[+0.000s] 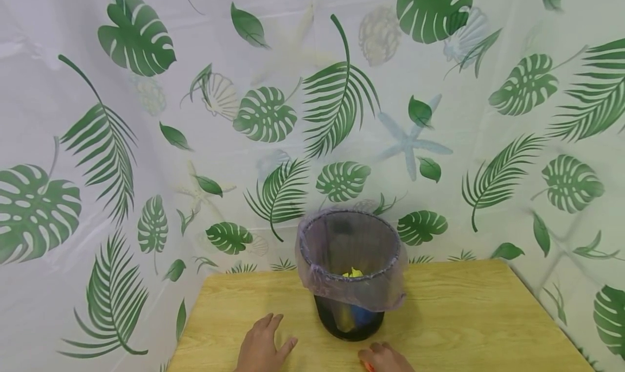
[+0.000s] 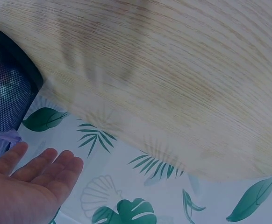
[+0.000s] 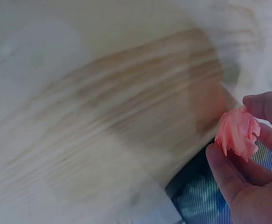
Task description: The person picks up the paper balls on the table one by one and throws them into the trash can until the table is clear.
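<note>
A black mesh waste bin (image 1: 337, 320) stands upright on the wooden table, lined with a thin purple bag (image 1: 305, 274) folded over its rim. Through the opening some crumpled yellow paper (image 1: 354, 273) shows inside. My right hand (image 1: 386, 358) is in front of the bin, its fingers pinching a crumpled pink-orange paper ball (image 3: 238, 133). To the left of the bin my left hand (image 1: 263, 345) hovers with fingers spread and nothing in it; in the left wrist view that hand (image 2: 38, 186) appears palm up, apart from the bin's mesh side (image 2: 7, 88).
The light wooden tabletop (image 1: 469, 312) extends on both sides of the bin. Behind and to the left hangs a white sheet (image 1: 195, 160) printed with green leaves, shells and starfish, close to the table's back edge.
</note>
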The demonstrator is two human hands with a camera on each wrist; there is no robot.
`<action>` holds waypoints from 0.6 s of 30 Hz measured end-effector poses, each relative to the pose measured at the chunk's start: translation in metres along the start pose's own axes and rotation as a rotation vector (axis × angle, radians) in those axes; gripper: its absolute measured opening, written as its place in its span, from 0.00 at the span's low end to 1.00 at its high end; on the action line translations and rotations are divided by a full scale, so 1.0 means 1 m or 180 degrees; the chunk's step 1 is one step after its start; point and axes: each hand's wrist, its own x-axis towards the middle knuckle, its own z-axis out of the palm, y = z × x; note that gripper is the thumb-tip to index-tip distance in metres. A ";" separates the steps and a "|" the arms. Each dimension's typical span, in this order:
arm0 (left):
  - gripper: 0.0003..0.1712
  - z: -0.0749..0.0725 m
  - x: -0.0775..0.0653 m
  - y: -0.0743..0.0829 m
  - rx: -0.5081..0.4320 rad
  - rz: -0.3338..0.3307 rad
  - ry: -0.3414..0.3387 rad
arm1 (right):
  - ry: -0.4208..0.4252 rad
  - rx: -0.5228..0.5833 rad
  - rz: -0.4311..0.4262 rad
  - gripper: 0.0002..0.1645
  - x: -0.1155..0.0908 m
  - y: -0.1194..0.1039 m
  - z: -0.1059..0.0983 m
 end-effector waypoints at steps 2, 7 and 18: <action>0.39 0.000 0.000 0.000 0.0004 -0.0009 -0.0002 | 0.0026 -0.0038 0.0024 0.27 -0.001 0.000 -0.007; 0.38 0.000 0.000 0.001 0.0025 -0.0024 -0.0008 | -0.0099 0.0169 0.0372 0.10 0.001 -0.006 -0.038; 0.38 -0.003 0.003 0.000 0.0021 0.0119 0.0040 | 0.0326 -0.0091 0.0720 0.19 0.006 -0.011 -0.110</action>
